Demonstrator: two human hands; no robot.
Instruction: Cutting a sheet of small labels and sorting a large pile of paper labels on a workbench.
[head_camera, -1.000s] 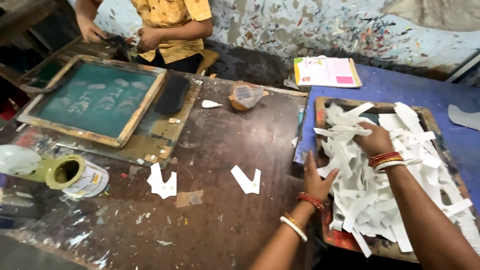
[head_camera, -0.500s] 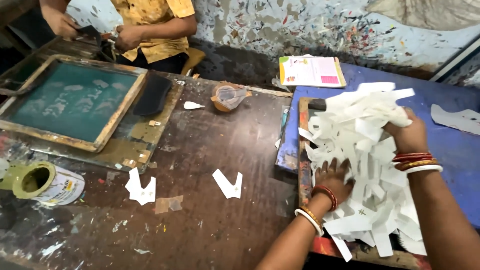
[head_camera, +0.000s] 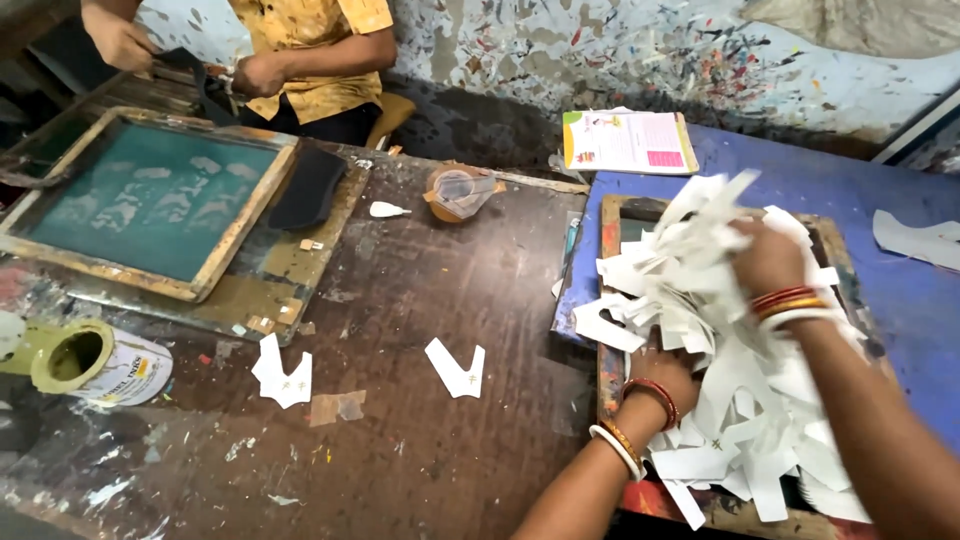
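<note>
Gripping white paper cutouts (head_camera: 720, 330): right hand (head_camera: 765, 258) clenched on raised bunch atop heap, left hand (head_camera: 665, 370) fingers buried beneath, grip unclear.

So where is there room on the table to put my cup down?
The dark tabletop is bare between the printing frame and the paper pile, and below the two loose cutouts. The pile, with both hands in it, is crowded.
</note>
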